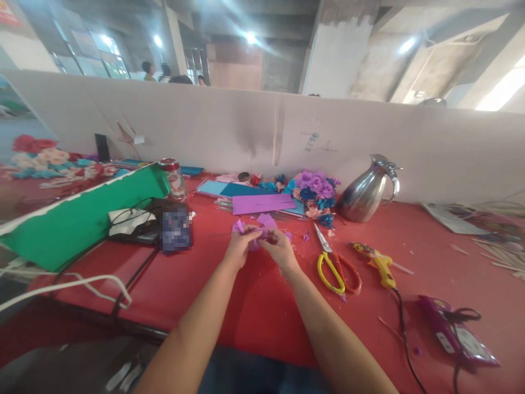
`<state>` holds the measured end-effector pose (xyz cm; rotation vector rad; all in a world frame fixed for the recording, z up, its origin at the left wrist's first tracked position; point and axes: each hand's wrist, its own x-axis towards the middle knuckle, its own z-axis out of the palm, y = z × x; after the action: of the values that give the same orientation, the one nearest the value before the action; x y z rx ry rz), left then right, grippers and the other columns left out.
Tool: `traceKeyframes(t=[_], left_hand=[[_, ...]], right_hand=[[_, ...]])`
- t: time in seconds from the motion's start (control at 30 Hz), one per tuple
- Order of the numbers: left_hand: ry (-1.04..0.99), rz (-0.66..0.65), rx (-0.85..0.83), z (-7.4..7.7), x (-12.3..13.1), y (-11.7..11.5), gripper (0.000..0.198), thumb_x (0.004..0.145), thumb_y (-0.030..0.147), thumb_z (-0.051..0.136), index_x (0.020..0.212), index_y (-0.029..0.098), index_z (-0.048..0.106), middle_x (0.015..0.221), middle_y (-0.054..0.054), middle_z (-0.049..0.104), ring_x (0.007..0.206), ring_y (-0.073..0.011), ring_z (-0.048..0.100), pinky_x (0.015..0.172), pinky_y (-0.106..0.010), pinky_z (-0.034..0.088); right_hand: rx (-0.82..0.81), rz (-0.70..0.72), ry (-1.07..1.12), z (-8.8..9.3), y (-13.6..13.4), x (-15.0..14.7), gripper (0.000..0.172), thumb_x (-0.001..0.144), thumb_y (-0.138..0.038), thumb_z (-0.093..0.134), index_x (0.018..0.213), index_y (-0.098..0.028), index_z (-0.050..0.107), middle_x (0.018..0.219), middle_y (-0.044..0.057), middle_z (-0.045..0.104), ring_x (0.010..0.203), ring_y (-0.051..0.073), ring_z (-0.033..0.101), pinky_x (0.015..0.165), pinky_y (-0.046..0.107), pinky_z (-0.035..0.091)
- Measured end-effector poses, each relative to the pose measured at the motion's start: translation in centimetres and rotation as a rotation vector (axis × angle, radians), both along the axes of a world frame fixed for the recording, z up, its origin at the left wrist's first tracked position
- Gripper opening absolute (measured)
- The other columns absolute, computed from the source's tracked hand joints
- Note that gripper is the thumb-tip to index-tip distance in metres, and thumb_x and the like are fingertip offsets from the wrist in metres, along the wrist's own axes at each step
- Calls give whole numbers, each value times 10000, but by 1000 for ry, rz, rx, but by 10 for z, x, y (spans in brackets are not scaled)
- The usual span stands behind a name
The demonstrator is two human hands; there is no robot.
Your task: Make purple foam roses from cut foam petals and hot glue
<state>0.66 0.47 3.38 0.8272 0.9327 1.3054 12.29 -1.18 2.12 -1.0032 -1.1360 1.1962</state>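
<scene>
Both my hands meet over the red table, closed on a small piece of purple paper. My left hand pinches it from the left, thumb on top. From the right, my right hand grips its edge with thumb and fingers. The paper looks curled, partly hidden by my fingers. Just beyond lie cut purple scraps and a larger purple sheet on blue sheets. Scissors with one yellow and one red handle rest right of my right hand, blades slightly apart.
A yellow glue gun and a purple device with a cord lie at right. Behind stand a metal jug, paper flowers and a glass jar. A green panel and dark pouch are at left.
</scene>
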Motion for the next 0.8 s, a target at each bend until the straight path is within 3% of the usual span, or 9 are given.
traceKeyframes(t=[0.13,0.3,0.4,0.5,0.6,0.7,0.8], left_hand=[[-31,-11,-36,-2,-1,1,276,502,222,797,700,150,619,642,9,641,526,-83,534,497,-213,344],[-21,-1,-36,-6,-3,4,230,526,186,737,677,166,565,446,97,436,353,-25,309,416,-206,195],[9,-42,-19,-5,-3,4,251,525,178,736,741,162,610,427,109,395,335,-18,254,413,-208,174],[64,-84,-25,-3,-1,3,295,523,235,777,784,152,670,478,64,497,369,-41,354,431,-213,242],[151,-62,-4,-2,0,2,294,472,294,826,683,148,681,608,-11,625,503,-99,516,478,-224,321],[221,-68,28,-4,0,5,297,463,316,836,664,148,695,556,6,589,424,-48,381,443,-218,238],[240,-124,65,-5,0,8,300,498,359,822,685,152,710,432,57,436,383,-27,234,430,-225,148]], right_hand=[[4,-20,-41,0,1,-1,179,636,-303,635,766,-182,653,718,-4,688,663,143,604,661,267,484],[-82,-81,2,2,1,3,139,611,-301,622,679,-187,580,529,-50,573,488,101,504,482,211,382],[-98,-108,3,-1,3,5,159,602,-308,605,700,-184,591,518,-47,572,469,96,488,469,207,375],[-76,-126,-62,-4,6,7,184,615,-310,570,735,-182,624,580,-27,621,528,113,534,513,216,411],[3,-152,-238,0,5,13,181,653,-292,536,752,-190,647,644,-16,655,588,131,575,576,235,446],[69,-231,-474,14,-5,40,214,704,-263,517,832,-193,673,703,1,679,638,149,609,633,256,467],[70,-420,-738,29,-27,95,238,753,-235,503,914,-190,673,857,44,713,789,182,649,757,293,482]])
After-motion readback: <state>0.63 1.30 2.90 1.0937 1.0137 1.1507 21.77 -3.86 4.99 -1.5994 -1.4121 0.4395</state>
